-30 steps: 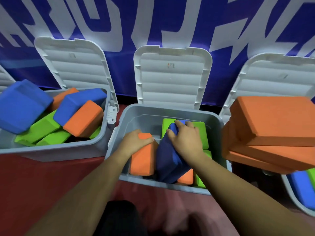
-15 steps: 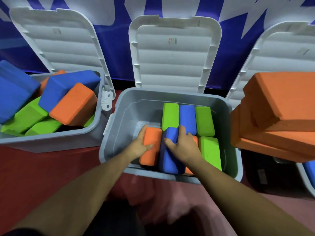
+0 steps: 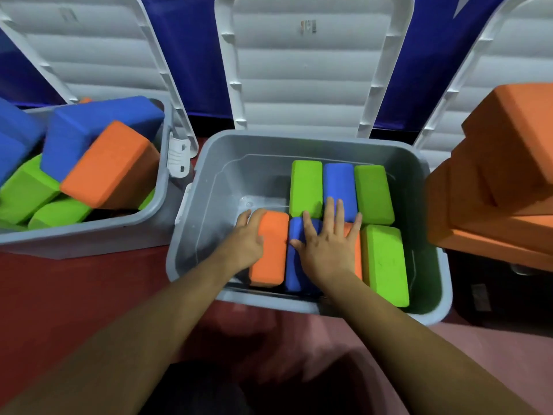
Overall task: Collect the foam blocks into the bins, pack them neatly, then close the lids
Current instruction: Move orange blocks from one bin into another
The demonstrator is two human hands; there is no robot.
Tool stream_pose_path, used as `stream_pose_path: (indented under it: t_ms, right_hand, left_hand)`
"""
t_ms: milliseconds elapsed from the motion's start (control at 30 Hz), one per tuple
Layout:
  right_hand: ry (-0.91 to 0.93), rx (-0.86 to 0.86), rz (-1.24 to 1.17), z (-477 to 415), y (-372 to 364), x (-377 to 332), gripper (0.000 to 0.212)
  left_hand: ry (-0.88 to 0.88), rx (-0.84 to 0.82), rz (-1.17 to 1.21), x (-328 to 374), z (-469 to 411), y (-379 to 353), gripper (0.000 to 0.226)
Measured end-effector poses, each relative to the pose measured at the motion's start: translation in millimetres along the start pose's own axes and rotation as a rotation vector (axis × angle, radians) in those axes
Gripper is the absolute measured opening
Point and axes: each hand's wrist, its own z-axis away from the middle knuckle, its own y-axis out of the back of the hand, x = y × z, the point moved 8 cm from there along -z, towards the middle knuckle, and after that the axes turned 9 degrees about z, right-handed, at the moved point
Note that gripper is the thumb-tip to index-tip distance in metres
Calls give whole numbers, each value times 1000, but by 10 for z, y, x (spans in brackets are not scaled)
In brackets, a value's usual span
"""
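Note:
The middle grey bin [image 3: 191, 235] holds foam blocks standing on edge in two rows. In its back row are a green block [image 3: 305, 187], a blue block [image 3: 339, 184] and another green block [image 3: 374, 193]. My left hand [image 3: 245, 241] wraps the left side of an orange block [image 3: 270, 250] in the front row. My right hand [image 3: 326, 244] lies flat with spread fingers on a blue block [image 3: 296, 265] and an orange block [image 3: 356, 253] beside it. A green block [image 3: 386, 262] ends that row on the right.
The middle bin's white lid [image 3: 305, 70] stands open behind it. A left bin [image 3: 89, 235] holds loose blue, orange and green blocks under its raised lid [image 3: 89, 46]. Stacked orange blocks [image 3: 493, 181] rise at the right. Red floor [image 3: 59, 295] lies in front.
The blue block went from tilted up to seated between the orange blocks. My right hand opened flat on top. My left hand slid down the orange block's side. The view moved closer.

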Motion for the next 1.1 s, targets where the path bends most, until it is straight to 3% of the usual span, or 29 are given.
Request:
stream_pose_path:
  t_ms: [167, 533, 633, 800, 900, 1033, 1100]
  right_hand:
    - [28, -91, -69, 26, -185, 97, 77]
    - [69, -279, -156, -32, -133, 98, 74]
    - [73, -314, -292, -4, 104, 160, 77]
    - [52, -41, -466, 66, 1074, 544, 67]
    - [72, 176, -557, 122, 1902, 920, 57]
    - [22, 469, -588, 250, 2923, 1654, 45]
    - [-92, 546, -537, 333, 3143, 2182, 40]
  left_hand:
    - [-4, -102, -52, -50, -64, -224, 95]
    - [92, -110, -107, 125, 58, -76, 102]
    - [110, -129, -135, 208, 186, 4, 92]
    - [92, 4, -171, 719, 250, 398, 64]
    - [-61, 104, -135, 1478, 268, 669, 37]
    - [-176, 226, 212, 2577, 328, 942, 12]
    - [-166, 160, 391, 3004, 315, 811, 29]
